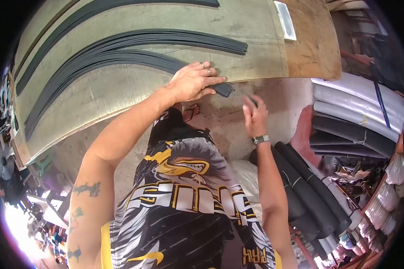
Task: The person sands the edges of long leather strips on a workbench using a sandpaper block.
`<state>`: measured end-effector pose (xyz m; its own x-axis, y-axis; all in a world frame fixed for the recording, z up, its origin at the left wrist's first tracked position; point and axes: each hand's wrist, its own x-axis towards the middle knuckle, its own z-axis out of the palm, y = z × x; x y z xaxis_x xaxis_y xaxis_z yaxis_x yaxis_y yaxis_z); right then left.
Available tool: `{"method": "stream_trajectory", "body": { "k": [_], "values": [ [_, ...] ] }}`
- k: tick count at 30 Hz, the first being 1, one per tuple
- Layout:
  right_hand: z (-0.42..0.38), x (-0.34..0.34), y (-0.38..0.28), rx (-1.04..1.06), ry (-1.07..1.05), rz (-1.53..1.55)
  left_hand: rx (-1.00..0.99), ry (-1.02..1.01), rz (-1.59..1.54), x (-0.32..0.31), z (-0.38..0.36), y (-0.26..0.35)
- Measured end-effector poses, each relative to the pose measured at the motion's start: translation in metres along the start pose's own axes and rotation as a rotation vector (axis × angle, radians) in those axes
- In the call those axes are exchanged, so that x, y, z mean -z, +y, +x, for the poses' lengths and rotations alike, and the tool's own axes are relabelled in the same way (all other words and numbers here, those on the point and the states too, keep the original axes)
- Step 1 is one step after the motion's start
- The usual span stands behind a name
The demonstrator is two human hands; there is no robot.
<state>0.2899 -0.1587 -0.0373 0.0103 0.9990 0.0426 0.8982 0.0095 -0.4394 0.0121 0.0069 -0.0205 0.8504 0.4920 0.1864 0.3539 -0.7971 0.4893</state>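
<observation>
My left hand (196, 81) wraps over the end of a bundle of long, thin dark grey strips (143, 58). The bundle's tips stick out past my fingers, over the table's near edge. Off to the right, apart from the bundle, my right hand (255, 115) is closed around a small dark thing, blurred and mostly hidden by the fingers. A second bundle of dark strips (202, 36) lies just beyond the held one and meets it toward the left.
The worn table (251, 62) carries another strip bundle (134, 3) at its far side and a white rectangular block (285, 21) at the right. Silvery rolls (345, 96), folded black sheets (350, 134) and black rolls (305, 188) are piled to my right.
</observation>
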Motion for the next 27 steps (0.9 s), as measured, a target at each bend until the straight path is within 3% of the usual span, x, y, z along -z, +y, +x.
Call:
{"method": "stream_trajectory", "body": {
  "k": [2, 5, 6, 9, 13, 14, 17, 21, 22, 26, 27],
  "values": [
    [0.034, 0.027, -0.045, 0.07, 0.093, 0.183, -0.03, 0.053, -0.011, 0.0, -0.001, 0.001],
    [0.025, 0.013, -0.042, 0.058, 0.026, 0.118, -0.049, 0.047, -0.01, 0.0, 0.0, 0.001],
    [0.009, 0.008, -0.016, 0.074, -0.063, -0.068, -0.061, 0.076, -0.005, -0.002, 0.0, 0.0],
    [-0.005, 0.007, 0.001, 0.061, 0.0, -0.053, -0.043, 0.092, 0.007, -0.003, -0.002, -0.002],
    [0.039, 0.025, -0.057, 0.182, 0.015, -0.085, -0.021, 0.039, -0.007, 0.001, 0.003, 0.003],
    [0.027, 0.012, -0.045, 0.126, 0.028, 0.004, -0.029, 0.039, -0.003, 0.001, 0.003, 0.002],
    [-0.013, -0.001, 0.009, -0.047, -0.157, -0.215, -0.044, 0.078, 0.05, -0.002, -0.003, -0.002],
    [0.038, 0.032, -0.061, 0.091, 0.04, -0.028, -0.056, 0.059, 0.025, -0.011, -0.005, 0.003],
    [0.036, 0.026, -0.064, 0.1, -0.002, -0.063, -0.052, 0.037, 0.026, -0.009, -0.005, 0.004],
    [-0.02, -0.005, 0.017, 0.011, -0.226, -0.265, -0.027, 0.056, 0.017, -0.002, -0.003, -0.002],
    [-0.018, -0.002, 0.011, 0.013, -0.136, -0.236, -0.029, 0.069, 0.006, -0.005, -0.002, 0.0]
  ]
}}
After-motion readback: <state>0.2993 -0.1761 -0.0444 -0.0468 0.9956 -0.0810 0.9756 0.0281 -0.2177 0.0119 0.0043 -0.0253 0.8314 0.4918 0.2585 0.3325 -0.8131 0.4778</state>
